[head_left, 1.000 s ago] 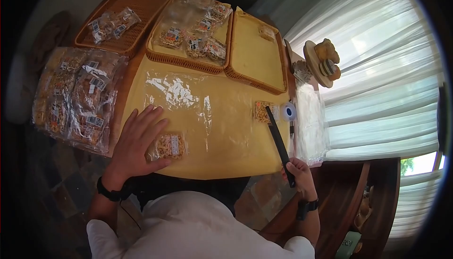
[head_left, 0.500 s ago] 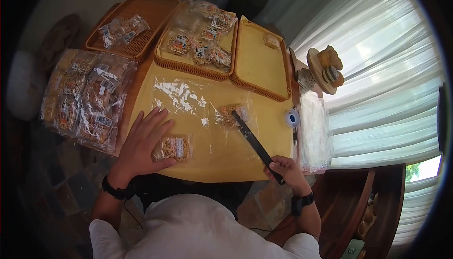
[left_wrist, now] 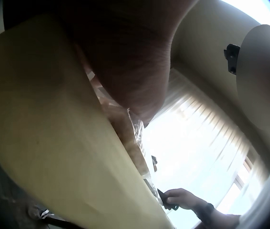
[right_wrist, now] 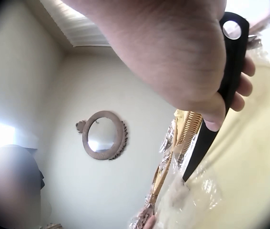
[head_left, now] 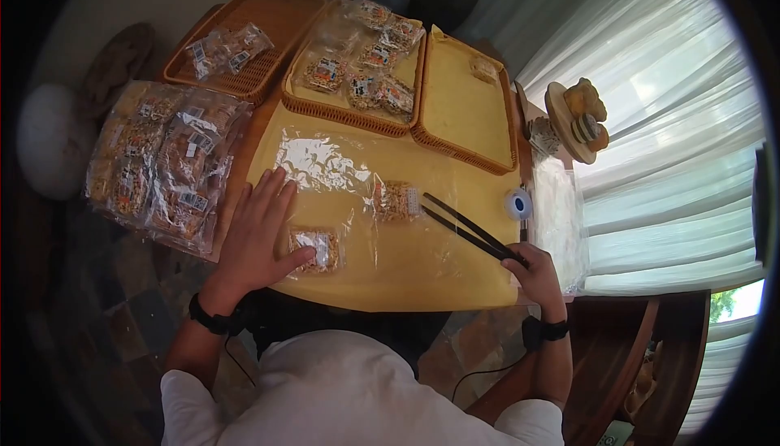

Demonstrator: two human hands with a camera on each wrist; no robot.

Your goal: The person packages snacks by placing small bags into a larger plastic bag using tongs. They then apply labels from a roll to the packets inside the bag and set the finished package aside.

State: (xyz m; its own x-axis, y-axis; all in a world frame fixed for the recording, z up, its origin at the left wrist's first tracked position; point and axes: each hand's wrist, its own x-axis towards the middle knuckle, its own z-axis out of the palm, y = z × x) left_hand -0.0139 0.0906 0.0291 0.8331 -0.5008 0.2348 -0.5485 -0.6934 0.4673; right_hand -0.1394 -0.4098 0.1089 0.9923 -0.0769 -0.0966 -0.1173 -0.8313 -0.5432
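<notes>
My right hand [head_left: 538, 274] grips black tongs [head_left: 473, 233] near their joined end, the hole in that end showing in the right wrist view. Their two tips stand spread, just right of a wrapped nut-cluster packet [head_left: 396, 201] lying under or in a large clear plastic bag [head_left: 325, 162]. With fingers straight and spread, my left hand [head_left: 258, 231] lies flat at the bag's left edge. Its thumb overlaps a second wrapped packet [head_left: 325, 257] near the table's front edge. In the left wrist view the left palm hides most of the bag.
Yellow paper [head_left: 406, 283] covers the table. Along the back stand a brown basket [head_left: 280, 28], a basket of several packets [head_left: 349, 123] and a paper-lined basket [head_left: 463, 113] with one packet. Filled bags [head_left: 162, 162] are at left, a tape roll [head_left: 517, 204] and clear bags [head_left: 556, 218] at right.
The right packet has moved left across the paper to beside the near-left packet's bag area. The tongs' tips have spread and drawn back from it. My left hand has stayed flat, its thumb now overlapping the near packet.
</notes>
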